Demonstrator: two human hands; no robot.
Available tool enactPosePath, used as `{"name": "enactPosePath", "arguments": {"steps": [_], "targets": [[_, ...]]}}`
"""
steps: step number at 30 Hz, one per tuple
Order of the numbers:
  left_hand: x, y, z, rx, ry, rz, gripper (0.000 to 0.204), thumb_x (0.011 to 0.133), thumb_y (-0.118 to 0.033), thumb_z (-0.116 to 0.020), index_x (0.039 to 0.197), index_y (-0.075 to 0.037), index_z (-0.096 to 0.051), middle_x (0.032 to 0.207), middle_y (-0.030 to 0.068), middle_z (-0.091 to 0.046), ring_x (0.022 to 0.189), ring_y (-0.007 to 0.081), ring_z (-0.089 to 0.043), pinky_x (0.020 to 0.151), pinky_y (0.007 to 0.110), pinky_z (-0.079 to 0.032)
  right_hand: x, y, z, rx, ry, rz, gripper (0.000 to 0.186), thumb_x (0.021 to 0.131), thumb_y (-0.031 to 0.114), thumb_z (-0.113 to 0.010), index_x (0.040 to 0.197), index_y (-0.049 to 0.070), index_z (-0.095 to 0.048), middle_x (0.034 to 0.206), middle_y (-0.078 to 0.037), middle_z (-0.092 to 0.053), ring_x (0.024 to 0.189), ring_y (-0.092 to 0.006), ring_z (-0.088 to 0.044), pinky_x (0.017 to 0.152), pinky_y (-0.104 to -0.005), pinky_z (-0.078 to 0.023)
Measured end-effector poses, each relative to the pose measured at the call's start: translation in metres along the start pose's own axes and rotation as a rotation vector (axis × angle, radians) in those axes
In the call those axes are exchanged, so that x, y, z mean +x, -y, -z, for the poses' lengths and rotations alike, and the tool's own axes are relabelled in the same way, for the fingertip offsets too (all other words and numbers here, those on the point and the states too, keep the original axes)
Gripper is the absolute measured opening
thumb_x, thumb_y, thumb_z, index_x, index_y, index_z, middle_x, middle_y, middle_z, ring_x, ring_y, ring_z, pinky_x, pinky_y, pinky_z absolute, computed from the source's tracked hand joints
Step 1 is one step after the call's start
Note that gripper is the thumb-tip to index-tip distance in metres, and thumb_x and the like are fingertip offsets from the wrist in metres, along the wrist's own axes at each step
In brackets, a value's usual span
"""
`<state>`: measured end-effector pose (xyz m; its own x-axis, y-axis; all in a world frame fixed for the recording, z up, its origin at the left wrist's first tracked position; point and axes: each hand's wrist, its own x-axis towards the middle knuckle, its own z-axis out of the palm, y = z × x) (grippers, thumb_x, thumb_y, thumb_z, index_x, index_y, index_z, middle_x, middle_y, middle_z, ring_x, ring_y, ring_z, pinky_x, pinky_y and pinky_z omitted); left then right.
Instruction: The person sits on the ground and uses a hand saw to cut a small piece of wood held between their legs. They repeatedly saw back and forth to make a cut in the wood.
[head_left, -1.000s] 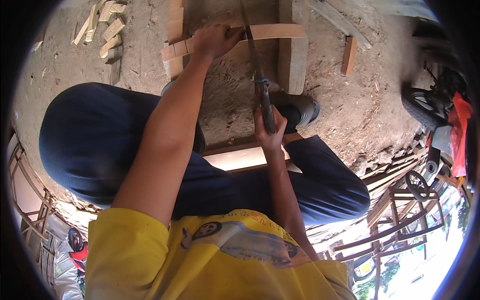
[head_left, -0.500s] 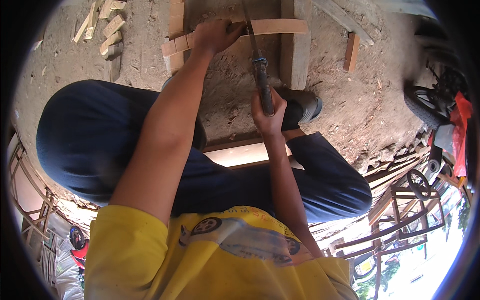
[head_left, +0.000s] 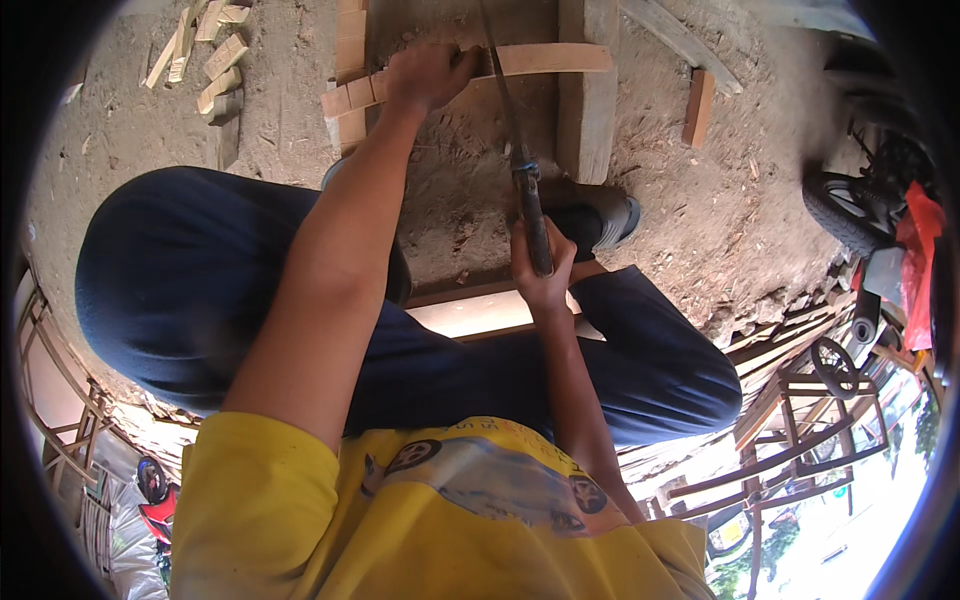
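A light, slightly curved wooden slat [head_left: 555, 58] lies across two timbers at the top of the view. My left hand [head_left: 425, 80] is closed over its left half, close to the saw blade. Marks cross the slat's left end. In my right hand [head_left: 543, 268] is the dark handle of a hand saw [head_left: 530, 205], bound with a bit of blue near the blade. The long thin blade crosses the slat just right of my left fingers. How deep the teeth sit in the wood, I cannot tell.
Under the slat are a pale timber [head_left: 351, 45] at left and a thick grey beam [head_left: 597, 105] at right. Several cut wood blocks [head_left: 222, 55] lie at upper left. A reddish block [head_left: 699, 108] rests on the dirt at right, near a motorcycle wheel [head_left: 848, 212].
My right hand has drawn the saw back toward my body, so the handle sits lower. My left hand stays on the slat.
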<state>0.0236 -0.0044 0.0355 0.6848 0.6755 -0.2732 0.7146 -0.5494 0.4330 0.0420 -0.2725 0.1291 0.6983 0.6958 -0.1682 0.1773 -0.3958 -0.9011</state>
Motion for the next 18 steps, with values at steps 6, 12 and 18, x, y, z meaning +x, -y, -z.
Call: {"name": "enactPosePath", "arguments": {"steps": [6, 12, 18], "targets": [[0.003, -0.004, -0.001, 0.020, -0.001, 0.034, 0.059, 0.097, -0.050, -0.027, 0.094, -0.011, -0.071, 0.093, 0.0169, -0.069, 0.089, 0.0366, -0.065, 0.081, 0.048, -0.050, 0.031, 0.005, -0.008, 0.080, 0.067, -0.071, 0.015, 0.087, 0.004, -0.059, 0.075, -0.002, -0.054, 0.058, -0.001, -0.049, 0.056, -0.0026, -0.044, 0.047, -0.0247, -0.036], [0.003, 0.002, -0.007, 0.004, -0.088, 0.028, 0.055, 0.096, -0.047, -0.031, 0.090, -0.011, -0.072, 0.086, 0.0167, -0.069, 0.083, 0.0354, -0.066, 0.076, 0.049, -0.051, 0.004, 0.002, 0.002, -0.003, 0.003, -0.012, 0.016, 0.087, 0.006, -0.059, 0.074, -0.002, -0.054, 0.057, 0.000, -0.048, 0.056, -0.0022, -0.043, 0.047, -0.0247, -0.035], [0.005, -0.003, -0.001, -0.028, -0.038, 0.066, 0.057, 0.095, -0.049, -0.029, 0.096, -0.012, -0.072, 0.090, 0.0162, -0.069, 0.089, 0.0354, -0.065, 0.081, 0.045, -0.049, 0.044, 0.012, -0.014, 0.131, 0.042, -0.054, 0.017, 0.087, 0.006, -0.060, 0.072, -0.001, -0.054, 0.055, 0.000, -0.047, 0.054, -0.0024, -0.043, 0.046, -0.0250, -0.036]]}}
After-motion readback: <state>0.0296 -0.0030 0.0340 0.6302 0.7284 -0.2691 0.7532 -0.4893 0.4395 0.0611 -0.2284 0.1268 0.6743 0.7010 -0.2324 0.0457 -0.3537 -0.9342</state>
